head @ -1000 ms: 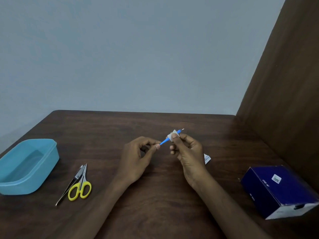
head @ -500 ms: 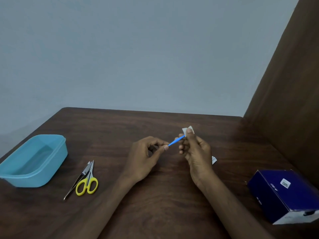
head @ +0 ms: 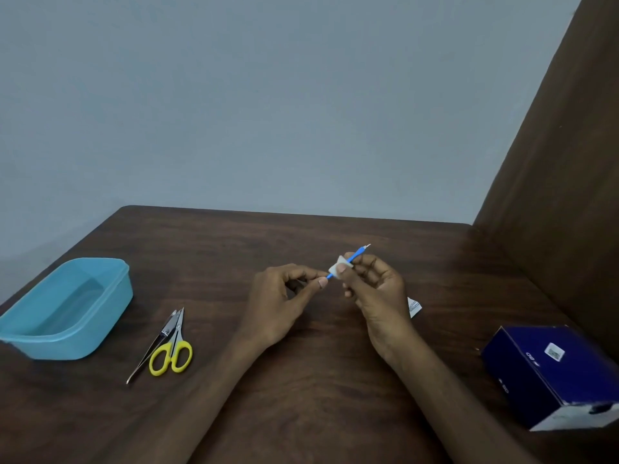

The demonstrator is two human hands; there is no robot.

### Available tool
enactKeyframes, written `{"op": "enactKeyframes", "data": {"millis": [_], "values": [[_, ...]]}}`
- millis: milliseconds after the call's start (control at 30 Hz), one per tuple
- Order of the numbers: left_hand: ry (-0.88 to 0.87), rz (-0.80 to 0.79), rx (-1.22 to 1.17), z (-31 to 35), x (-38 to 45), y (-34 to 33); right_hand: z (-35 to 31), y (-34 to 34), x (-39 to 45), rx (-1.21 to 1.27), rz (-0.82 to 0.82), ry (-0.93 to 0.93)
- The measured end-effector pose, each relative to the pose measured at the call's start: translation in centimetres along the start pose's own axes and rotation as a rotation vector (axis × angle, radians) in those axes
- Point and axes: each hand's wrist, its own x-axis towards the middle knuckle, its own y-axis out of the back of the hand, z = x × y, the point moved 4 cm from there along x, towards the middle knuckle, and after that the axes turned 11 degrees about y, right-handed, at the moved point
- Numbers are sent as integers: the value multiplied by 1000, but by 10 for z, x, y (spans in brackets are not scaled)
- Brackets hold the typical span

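Left hand (head: 274, 303) pinching blue tool (head: 355, 255), right hand (head: 375, 289) pinching wipe (head: 338, 266) round it, brown table (head: 301, 380), grey wall (head: 268, 95)

Light-blue tub (head: 77, 346) far left; yellow-handled scissors (head: 176, 333) just beside metal tweezers (head: 147, 354); navy box (head: 552, 373) right; wooden table (head: 301, 380).

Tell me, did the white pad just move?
Yes. Against the torn wrapper lying on the table, the white pad slid left along the blue tool, toward the left hand, uncovering its metal tip.
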Motion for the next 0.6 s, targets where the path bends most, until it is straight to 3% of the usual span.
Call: {"op": "enactKeyframes", "data": {"millis": [600], "values": [[14,-33,-121,0,1,0,1,-5,-2,10,-26,-48]]}}
